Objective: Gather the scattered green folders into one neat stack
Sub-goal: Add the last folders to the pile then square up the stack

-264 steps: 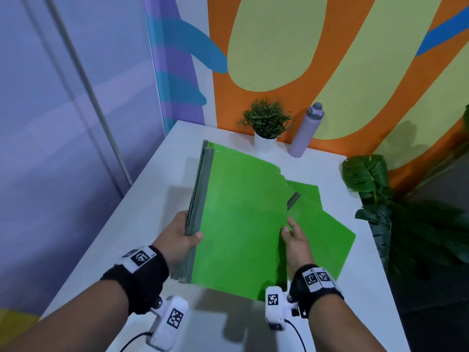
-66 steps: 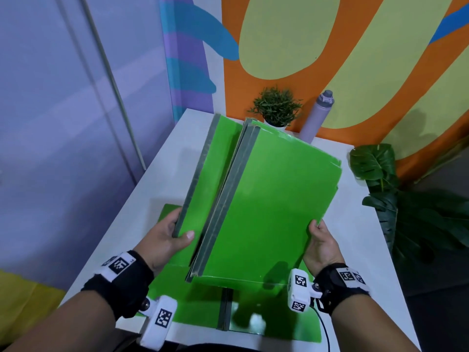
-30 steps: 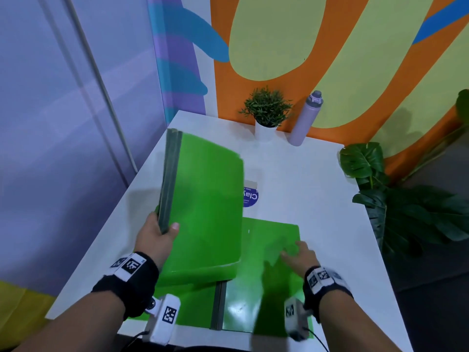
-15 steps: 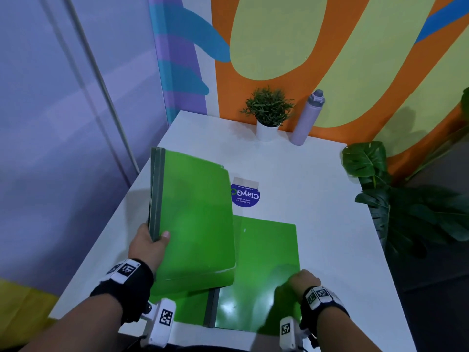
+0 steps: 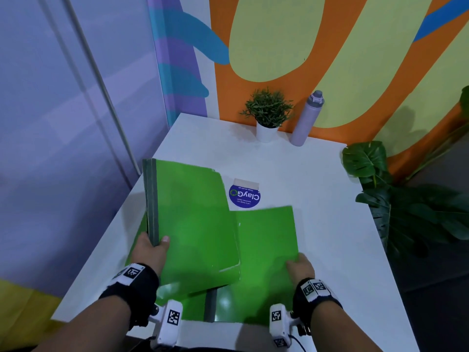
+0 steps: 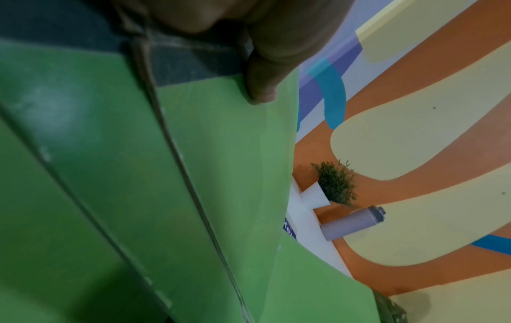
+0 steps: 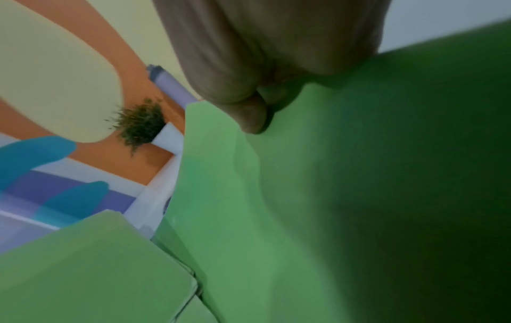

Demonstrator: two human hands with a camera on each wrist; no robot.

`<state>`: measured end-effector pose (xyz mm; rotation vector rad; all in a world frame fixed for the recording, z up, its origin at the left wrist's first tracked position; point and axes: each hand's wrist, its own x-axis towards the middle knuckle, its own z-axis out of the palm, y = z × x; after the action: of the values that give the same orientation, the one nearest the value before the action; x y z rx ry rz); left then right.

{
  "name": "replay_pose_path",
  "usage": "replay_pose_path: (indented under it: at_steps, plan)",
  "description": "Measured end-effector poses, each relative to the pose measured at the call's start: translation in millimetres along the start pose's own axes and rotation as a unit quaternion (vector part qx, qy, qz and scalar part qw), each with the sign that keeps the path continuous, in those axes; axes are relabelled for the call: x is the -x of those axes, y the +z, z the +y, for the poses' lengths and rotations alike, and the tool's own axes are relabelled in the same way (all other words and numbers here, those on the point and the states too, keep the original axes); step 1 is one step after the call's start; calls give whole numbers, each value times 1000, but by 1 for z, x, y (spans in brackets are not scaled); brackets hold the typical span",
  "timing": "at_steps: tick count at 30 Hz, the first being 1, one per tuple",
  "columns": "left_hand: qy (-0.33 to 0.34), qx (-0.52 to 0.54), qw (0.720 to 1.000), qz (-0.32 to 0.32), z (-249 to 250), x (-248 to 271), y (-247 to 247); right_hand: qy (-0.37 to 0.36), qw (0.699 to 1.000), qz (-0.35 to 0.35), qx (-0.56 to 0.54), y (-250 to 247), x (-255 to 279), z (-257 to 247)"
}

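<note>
My left hand [image 5: 152,250] grips a stack of green folders [image 5: 195,224] by its grey spines, tilted above the table's left side. The thumb [image 6: 262,83] lies on the stack's top cover [image 6: 221,174]. Under it an open green folder lies flat near the front edge, its grey spine [image 5: 210,307] showing. My right hand [image 5: 299,266] pinches the right cover [image 5: 266,250] of that open folder at its outer edge. In the right wrist view the thumb [image 7: 249,113] presses on the cover [image 7: 304,196], which bends upward. The folder's left half is mostly hidden by the stack.
On the white table [image 5: 317,212], a blue round sticker [image 5: 245,196] lies beyond the folders. A small potted plant [image 5: 266,115] and a lilac bottle [image 5: 305,118] stand by the back wall. A large-leaf plant [image 5: 406,212] is off the right edge, a glass wall on the left.
My right hand went from resting flat on the open folder to pinching its right cover, which now lifts off the table. The stack in my left hand has dropped lower and slightly right.
</note>
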<state>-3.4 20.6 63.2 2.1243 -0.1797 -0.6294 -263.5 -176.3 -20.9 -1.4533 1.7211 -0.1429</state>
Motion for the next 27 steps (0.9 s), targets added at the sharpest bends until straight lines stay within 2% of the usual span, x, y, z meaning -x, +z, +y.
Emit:
replay_pose_path:
  at_steps: [4,7,9,11,13,17,19,24,27]
  plan:
    - [53,28,994,96,20,-14,-14,-109,985,105,-78,-34,10,-49]
    - [104,28,984,143,43,-29,-37,-163,955,147,-197,-73,21,-91]
    - [125,20,979,160,53,-37,-49,-197,933,125,-273,-95,27,-111]
    - [139,27,979,148,59,-41,-55,-234,913,82,-325,-106,39,-125]
    - [144,55,982,110,61,-38,-53,-273,893,31,-355,-106,51,-136]
    - [137,113,983,-35,50,-26,-38,-292,897,-26,-331,-80,56,-136]
    - [138,128,977,-96,44,-18,-32,-269,912,-27,-307,-68,43,-125]
    - [102,179,951,-229,42,3,-19,-187,930,-94,-303,-49,4,-85]
    - [120,156,945,-263,44,13,-6,-164,924,-121,-325,-54,29,-93]
